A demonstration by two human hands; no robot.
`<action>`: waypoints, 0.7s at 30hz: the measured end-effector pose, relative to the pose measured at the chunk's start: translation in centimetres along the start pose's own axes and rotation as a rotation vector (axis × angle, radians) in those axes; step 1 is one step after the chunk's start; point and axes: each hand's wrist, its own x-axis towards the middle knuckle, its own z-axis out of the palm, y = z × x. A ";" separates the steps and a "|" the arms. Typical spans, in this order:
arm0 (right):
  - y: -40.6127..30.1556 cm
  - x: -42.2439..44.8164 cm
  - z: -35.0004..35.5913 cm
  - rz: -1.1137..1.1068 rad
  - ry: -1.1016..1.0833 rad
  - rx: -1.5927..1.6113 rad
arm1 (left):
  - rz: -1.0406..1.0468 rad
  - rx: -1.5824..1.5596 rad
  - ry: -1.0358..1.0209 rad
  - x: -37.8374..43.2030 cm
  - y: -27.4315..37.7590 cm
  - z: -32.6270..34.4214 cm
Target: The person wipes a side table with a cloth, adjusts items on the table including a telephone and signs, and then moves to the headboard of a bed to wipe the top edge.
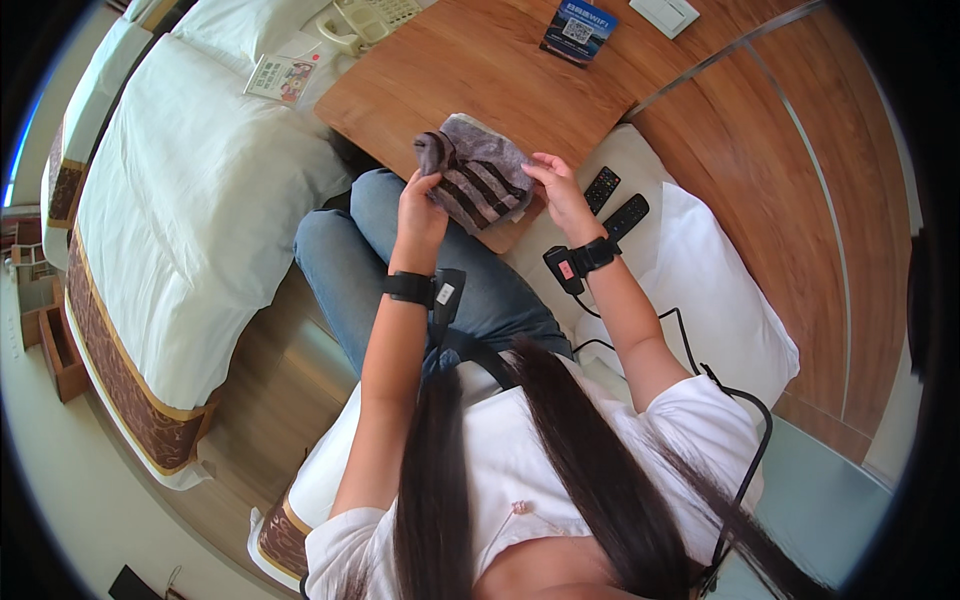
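A folded grey cloth (486, 176) with dark stripes is stretched between my two hands, over the near edge of a wooden tabletop (390, 97). Its upper left corner is rolled into a small curl. My left hand (421, 214) pinches the cloth's left side, thumb on top. At the right edge, my right hand (556, 187) grips it between thumb and fingers. The fingers beneath the cloth are partly hidden. Whether it is a towel or a garment, I cannot tell.
Two black remote controls (602, 190) lie on the white bedding beside my right wrist. A telephone (367, 22), a printed card (281, 78), a blue sign (579, 31) and a wall switch (665, 13) are farther off. Another bed (187, 187) stands at left. A black cable (757, 405) hangs by my right arm.
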 end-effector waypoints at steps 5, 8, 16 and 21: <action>-0.6 -1.9 1.1 0.028 -0.283 -0.035 | -0.100 -0.399 -0.139 -2.5 2.0 0.7; -1.0 -3.0 2.4 -0.115 -0.215 -0.218 | 0.008 -0.211 -0.213 -3.9 3.6 2.8; -4.1 -6.5 9.2 -0.331 -0.680 0.213 | 0.222 0.340 -0.365 -6.8 7.9 8.2; -4.1 -5.6 13.9 -0.077 -0.657 0.396 | 0.126 0.176 -0.366 -6.3 10.9 7.0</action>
